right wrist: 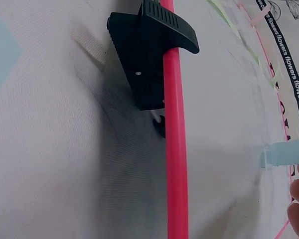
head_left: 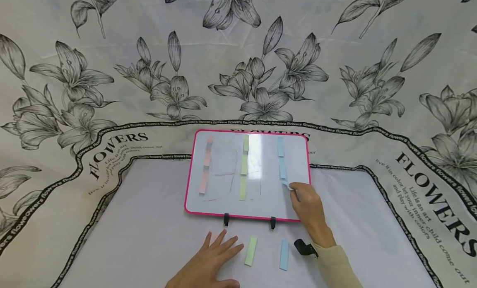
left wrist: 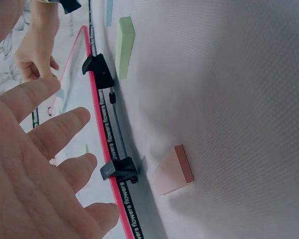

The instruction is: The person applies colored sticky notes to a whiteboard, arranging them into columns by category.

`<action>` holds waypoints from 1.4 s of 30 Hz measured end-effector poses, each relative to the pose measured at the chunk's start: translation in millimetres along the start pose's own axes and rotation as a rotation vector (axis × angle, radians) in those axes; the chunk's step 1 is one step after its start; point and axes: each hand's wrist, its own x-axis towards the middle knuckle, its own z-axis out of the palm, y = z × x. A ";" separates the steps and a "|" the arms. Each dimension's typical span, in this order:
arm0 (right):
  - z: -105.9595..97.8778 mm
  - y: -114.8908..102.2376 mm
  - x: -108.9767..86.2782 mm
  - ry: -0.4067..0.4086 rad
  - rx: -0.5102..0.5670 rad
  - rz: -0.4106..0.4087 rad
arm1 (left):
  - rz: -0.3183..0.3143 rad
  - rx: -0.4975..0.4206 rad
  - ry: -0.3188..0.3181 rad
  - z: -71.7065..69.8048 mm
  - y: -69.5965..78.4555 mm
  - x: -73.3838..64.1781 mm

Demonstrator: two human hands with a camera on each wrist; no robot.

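Observation:
My right hand (head_left: 311, 207) pinches a light-blue sticky strip (right wrist: 286, 152) by one end against the lower right of a pink-framed whiteboard (head_left: 268, 207). This strip sits just under a column of blue strips (head_left: 281, 159) on the board. Green strips (head_left: 244, 165) run down the board's middle, and pink strips (head_left: 206, 161) down its left. My left hand (head_left: 212, 263) is spread with its fingers apart, below the board. Near its fingertips is a pink sticky-note pad (left wrist: 174, 172), mostly hidden by the hand in the head view.
A green pad (head_left: 251, 251) and a blue pad (head_left: 284, 255) lie on the white cloth in front of the board. Two black clip feet (head_left: 226, 219) grip the board's lower edge. A flower-printed cloth (head_left: 261, 72) covers the back.

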 end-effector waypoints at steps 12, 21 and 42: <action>6.7 1.3 -5.7 -0.060 -0.024 -0.003 | -0.007 0.008 0.000 0.1 -4.3 0.0; 10.1 0.1 -12.9 -0.076 -0.018 -0.042 | -0.011 -0.004 -0.005 -0.8 -5.5 2.6; 9.5 12.1 -38.8 -0.146 0.005 -0.149 | 0.105 -0.014 -0.028 -11.6 -22.9 79.5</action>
